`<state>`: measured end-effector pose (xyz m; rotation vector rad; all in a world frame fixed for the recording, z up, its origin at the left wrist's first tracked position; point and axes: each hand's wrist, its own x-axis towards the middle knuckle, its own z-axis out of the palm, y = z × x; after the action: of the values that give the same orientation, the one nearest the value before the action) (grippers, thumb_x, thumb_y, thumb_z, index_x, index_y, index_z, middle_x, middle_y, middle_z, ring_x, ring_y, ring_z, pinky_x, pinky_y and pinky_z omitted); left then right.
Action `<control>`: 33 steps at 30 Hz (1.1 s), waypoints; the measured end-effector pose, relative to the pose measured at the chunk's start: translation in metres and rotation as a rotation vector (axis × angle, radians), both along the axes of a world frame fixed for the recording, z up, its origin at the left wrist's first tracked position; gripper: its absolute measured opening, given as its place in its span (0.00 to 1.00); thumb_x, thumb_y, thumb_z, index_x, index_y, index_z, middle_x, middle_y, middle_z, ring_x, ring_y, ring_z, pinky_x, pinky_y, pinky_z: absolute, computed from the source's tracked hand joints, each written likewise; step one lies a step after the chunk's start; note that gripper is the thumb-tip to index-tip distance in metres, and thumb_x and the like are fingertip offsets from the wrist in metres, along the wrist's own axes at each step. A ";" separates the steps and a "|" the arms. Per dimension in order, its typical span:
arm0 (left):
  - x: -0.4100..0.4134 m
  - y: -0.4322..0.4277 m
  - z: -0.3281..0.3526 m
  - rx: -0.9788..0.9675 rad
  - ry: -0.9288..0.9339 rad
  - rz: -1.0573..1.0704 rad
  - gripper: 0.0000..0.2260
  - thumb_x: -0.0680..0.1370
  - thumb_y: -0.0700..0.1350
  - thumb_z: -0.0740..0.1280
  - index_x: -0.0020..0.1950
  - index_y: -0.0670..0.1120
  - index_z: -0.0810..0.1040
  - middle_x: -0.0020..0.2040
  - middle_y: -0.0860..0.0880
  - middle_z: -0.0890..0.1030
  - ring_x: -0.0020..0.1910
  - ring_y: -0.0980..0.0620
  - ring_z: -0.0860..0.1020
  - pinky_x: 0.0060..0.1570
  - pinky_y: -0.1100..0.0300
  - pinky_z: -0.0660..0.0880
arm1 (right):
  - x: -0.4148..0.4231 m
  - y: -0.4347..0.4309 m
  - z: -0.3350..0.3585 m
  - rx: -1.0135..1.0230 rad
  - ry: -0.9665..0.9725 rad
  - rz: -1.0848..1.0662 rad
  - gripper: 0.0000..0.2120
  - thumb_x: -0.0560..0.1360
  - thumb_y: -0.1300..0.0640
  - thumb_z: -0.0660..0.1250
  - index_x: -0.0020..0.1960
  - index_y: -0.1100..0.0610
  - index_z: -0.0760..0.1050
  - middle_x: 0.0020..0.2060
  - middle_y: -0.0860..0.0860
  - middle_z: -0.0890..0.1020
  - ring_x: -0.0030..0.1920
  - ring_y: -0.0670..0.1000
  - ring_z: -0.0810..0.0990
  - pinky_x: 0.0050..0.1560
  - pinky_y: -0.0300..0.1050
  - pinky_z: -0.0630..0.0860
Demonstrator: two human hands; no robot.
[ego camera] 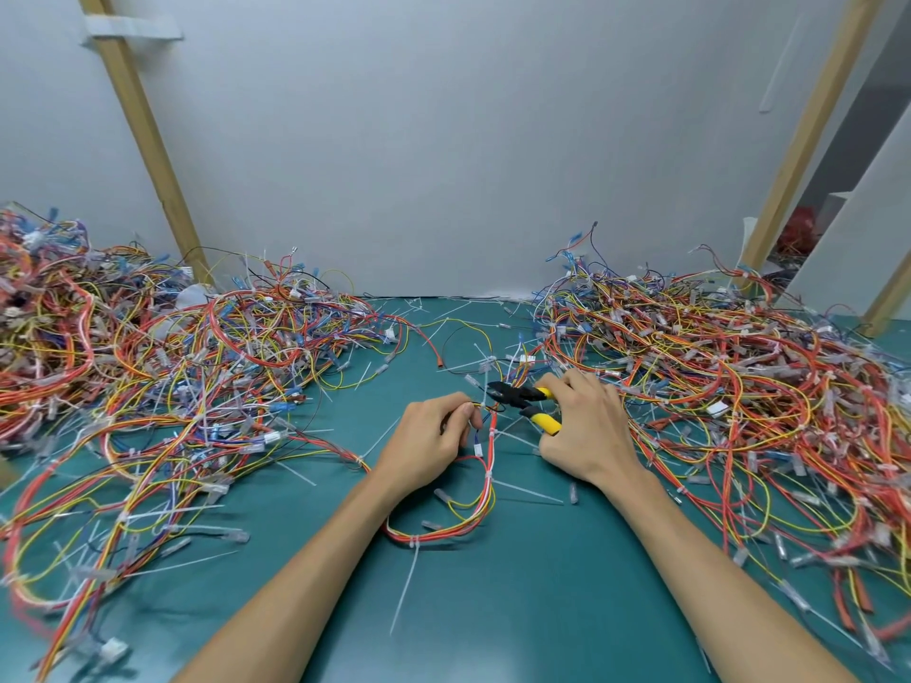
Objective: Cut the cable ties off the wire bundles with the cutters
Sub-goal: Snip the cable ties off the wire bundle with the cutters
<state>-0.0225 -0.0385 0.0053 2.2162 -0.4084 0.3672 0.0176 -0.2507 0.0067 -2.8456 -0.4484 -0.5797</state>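
Observation:
A bundle of red, orange and yellow wires [488,465] loops across the middle of the green table, bound by white cable ties [415,540] at intervals. My left hand [429,441] pinches the bundle near its upper end. My right hand [586,426] grips the yellow-handled cutters [530,404]. Their black jaws point left and meet the bundle just beside my left fingertips. Whether a tie sits between the jaws is hidden.
Large tangled heaps of coloured wire bundles lie at the left [162,367] and right [729,386] of the green table [517,608]. Loose cut white ties [527,490] are scattered across the middle. A white wall with slanted wooden posts [143,130] stands behind.

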 end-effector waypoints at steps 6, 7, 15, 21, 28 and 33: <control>0.001 0.000 0.000 -0.006 -0.014 0.026 0.13 0.82 0.40 0.58 0.41 0.48 0.77 0.30 0.51 0.76 0.29 0.54 0.71 0.32 0.68 0.65 | -0.003 -0.006 0.005 0.119 -0.009 -0.018 0.20 0.66 0.53 0.70 0.57 0.50 0.73 0.45 0.46 0.75 0.48 0.52 0.71 0.46 0.46 0.66; 0.002 0.001 -0.001 -0.001 -0.022 0.039 0.13 0.82 0.41 0.58 0.41 0.48 0.78 0.30 0.49 0.76 0.29 0.52 0.71 0.34 0.65 0.66 | -0.004 -0.006 0.007 0.131 -0.020 -0.021 0.19 0.66 0.52 0.71 0.56 0.50 0.73 0.44 0.45 0.75 0.48 0.52 0.72 0.44 0.45 0.66; 0.005 0.003 -0.005 0.234 -0.142 0.187 0.10 0.82 0.45 0.59 0.46 0.47 0.79 0.36 0.46 0.78 0.42 0.44 0.75 0.44 0.53 0.68 | -0.012 0.002 0.014 -0.047 0.047 -0.022 0.15 0.63 0.48 0.67 0.49 0.48 0.73 0.43 0.46 0.78 0.47 0.52 0.76 0.39 0.43 0.65; 0.006 0.005 -0.004 0.380 -0.196 0.170 0.10 0.83 0.47 0.57 0.47 0.49 0.77 0.39 0.49 0.79 0.46 0.47 0.75 0.49 0.53 0.68 | -0.015 0.008 0.010 -0.028 0.044 -0.011 0.17 0.62 0.49 0.66 0.50 0.49 0.73 0.43 0.46 0.77 0.46 0.51 0.75 0.39 0.43 0.65; 0.005 0.003 -0.005 0.393 -0.178 0.158 0.11 0.83 0.47 0.56 0.48 0.48 0.76 0.40 0.48 0.79 0.46 0.47 0.75 0.49 0.53 0.68 | -0.019 0.012 0.009 -0.016 0.035 0.003 0.15 0.63 0.51 0.66 0.49 0.49 0.72 0.42 0.46 0.75 0.45 0.52 0.72 0.40 0.44 0.65; 0.003 0.004 -0.005 0.392 -0.153 0.145 0.11 0.83 0.47 0.56 0.48 0.47 0.76 0.39 0.47 0.78 0.45 0.46 0.75 0.50 0.53 0.69 | -0.019 0.011 0.012 0.014 0.079 0.031 0.10 0.62 0.54 0.67 0.43 0.49 0.72 0.36 0.46 0.75 0.41 0.52 0.71 0.36 0.43 0.64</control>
<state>-0.0193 -0.0349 -0.0001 2.6176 -0.4307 0.5777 -0.0018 -0.2396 0.0191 -2.8316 -0.4714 -0.4611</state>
